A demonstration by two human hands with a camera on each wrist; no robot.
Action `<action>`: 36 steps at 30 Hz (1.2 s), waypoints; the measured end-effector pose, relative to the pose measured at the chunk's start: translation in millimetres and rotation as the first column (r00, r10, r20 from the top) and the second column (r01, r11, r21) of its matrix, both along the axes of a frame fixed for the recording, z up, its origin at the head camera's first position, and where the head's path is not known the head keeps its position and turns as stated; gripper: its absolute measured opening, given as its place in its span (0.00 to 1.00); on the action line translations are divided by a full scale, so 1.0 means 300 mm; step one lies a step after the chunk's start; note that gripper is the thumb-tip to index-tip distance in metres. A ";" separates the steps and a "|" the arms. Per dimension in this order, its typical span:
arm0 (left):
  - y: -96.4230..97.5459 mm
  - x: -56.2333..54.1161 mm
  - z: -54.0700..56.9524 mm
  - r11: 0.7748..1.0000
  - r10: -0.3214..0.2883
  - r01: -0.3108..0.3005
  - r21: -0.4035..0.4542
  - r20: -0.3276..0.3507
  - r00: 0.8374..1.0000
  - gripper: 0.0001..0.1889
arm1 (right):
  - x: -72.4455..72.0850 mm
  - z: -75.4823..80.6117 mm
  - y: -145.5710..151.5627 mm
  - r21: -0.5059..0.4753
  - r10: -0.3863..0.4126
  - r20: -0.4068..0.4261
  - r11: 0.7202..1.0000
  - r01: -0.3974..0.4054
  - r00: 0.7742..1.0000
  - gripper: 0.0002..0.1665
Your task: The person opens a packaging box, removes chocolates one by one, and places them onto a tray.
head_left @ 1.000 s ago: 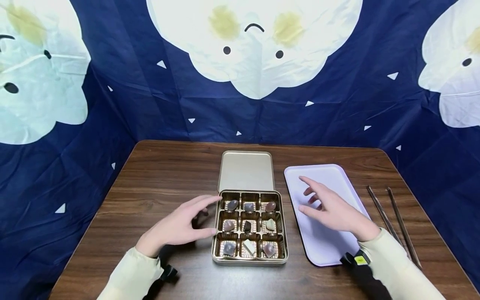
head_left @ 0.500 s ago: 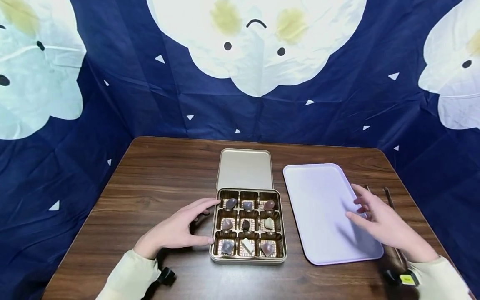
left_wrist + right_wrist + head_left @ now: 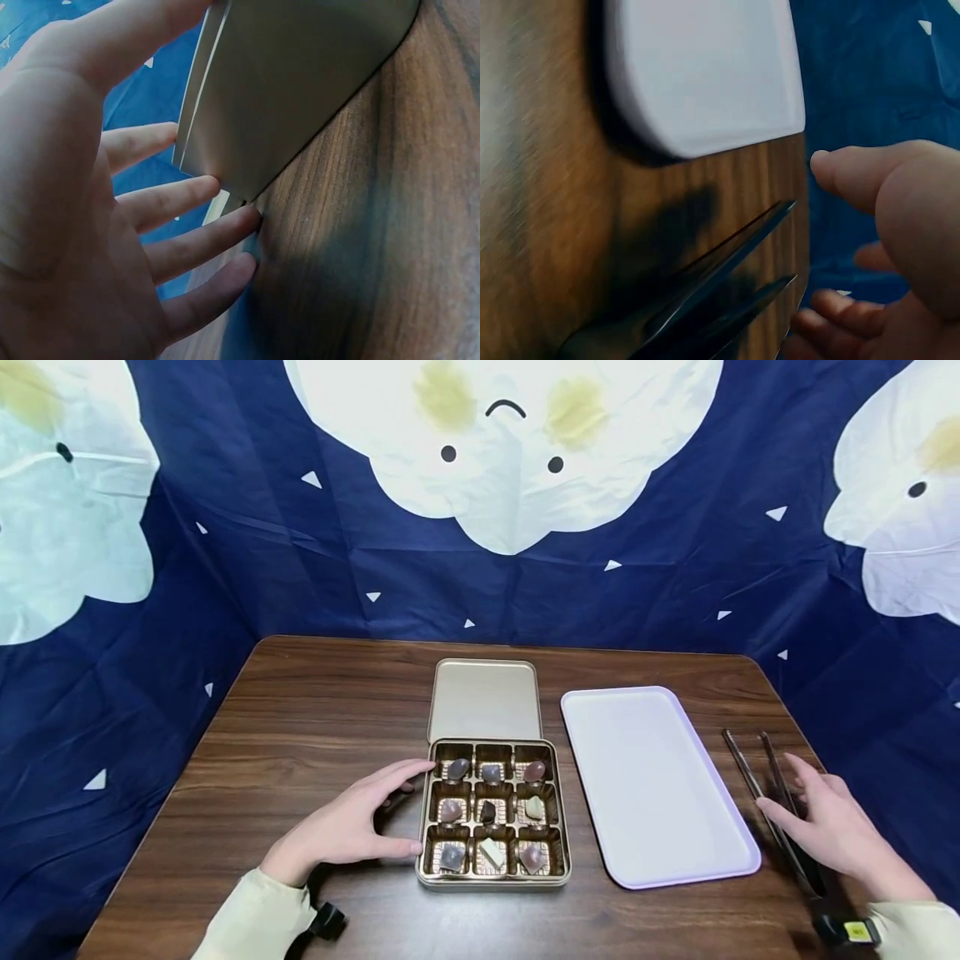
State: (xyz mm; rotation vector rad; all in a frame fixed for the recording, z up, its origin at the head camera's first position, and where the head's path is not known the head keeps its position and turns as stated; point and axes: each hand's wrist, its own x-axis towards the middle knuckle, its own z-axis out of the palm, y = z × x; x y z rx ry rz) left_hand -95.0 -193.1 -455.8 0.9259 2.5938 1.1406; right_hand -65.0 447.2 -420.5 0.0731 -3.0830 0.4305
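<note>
My left hand lies along the left side of an open gold tin, its fingers extended and the fingertips right at the side wall. The left wrist view shows thumb and fingers spread at the tin's wall. Inside, a divided brown insert holds several small chocolates, one per compartment, among them a white bar-shaped chocolate at the front. My right hand hovers over a pair of dark metal tongs, thumb and fingers apart with nothing between them. In the right wrist view, the tongs' two arms spread below the thumb.
Behind the tin lies its flat gold lid. A pale lilac tray rests between tin and tongs. The wooden table ends at a blue cloth backdrop printed with clouds.
My right hand has moved right, from over the tray to over the tongs. The left hand stays at the tin's left side. The view has shifted slightly.
</note>
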 end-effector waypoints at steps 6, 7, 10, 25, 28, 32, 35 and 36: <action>0.002 0.001 -0.009 1.000 0.001 -0.001 0.006 -0.010 1.000 0.53 | 0.012 -0.008 0.027 0.131 -0.099 0.260 0.989 0.067 0.960 0.62; 0.001 0.001 -0.008 1.000 0.000 0.001 0.006 -0.010 1.000 0.53 | 0.014 -0.010 0.026 0.138 -0.111 0.298 0.988 0.072 0.948 0.60; 0.001 0.001 -0.008 1.000 -0.002 0.002 0.008 -0.016 1.000 0.53 | 0.021 -0.013 0.018 0.152 -0.141 0.360 0.984 0.091 0.922 0.52; 0.000 -0.006 -0.008 1.000 -0.019 0.019 0.008 -0.025 1.000 0.53 | 0.083 -0.062 0.010 0.172 -0.176 0.240 0.976 0.137 0.955 0.33; 0.001 -0.005 -0.003 1.000 -0.021 0.021 0.009 -0.021 1.000 0.52 | 0.091 -0.068 0.006 0.163 -0.174 0.213 0.977 0.141 0.961 0.31; 0.001 -0.004 -0.003 1.000 -0.023 0.024 0.008 -0.019 1.000 0.53 | 0.105 -0.078 0.008 0.147 -0.167 0.173 0.979 0.142 0.971 0.27; 0.001 -0.005 -0.005 1.000 -0.024 0.024 0.009 -0.023 0.999 0.53 | 0.116 -0.083 0.013 0.134 -0.166 0.140 0.980 0.147 0.976 0.25; 0.001 -0.005 -0.006 1.000 -0.024 0.024 0.009 -0.025 0.999 0.53 | 0.119 -0.082 0.015 0.131 -0.172 0.128 0.979 0.155 0.977 0.25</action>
